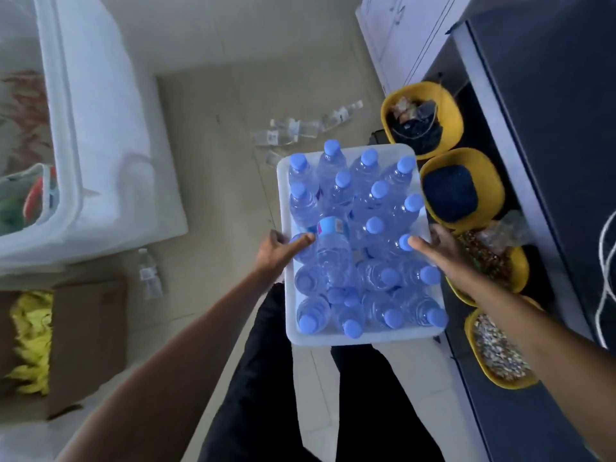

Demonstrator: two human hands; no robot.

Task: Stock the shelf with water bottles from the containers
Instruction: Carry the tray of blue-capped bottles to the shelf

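Both your hands hold the white tub [350,340] of water bottles [336,195] by its sides.

Your left hand [278,250] is clamped on the tub's left rim, with the thumb hooked over the edge and lying across a bottle. Your right hand [436,251] is clamped on the right rim, its thumb touching a blue cap. The fingers of both hands are hidden under the tub. The tub is packed with blue-capped bottles, most upright or leaning, and one labelled bottle [333,251] lies across the others. You hold the tub in front of your legs [266,378], just beside a row of yellow bowls [446,105]. Loose clear bottles [293,130] lie on the floor beyond it. Another bottle [150,275] lies near the cardboard box [86,328] on your left.
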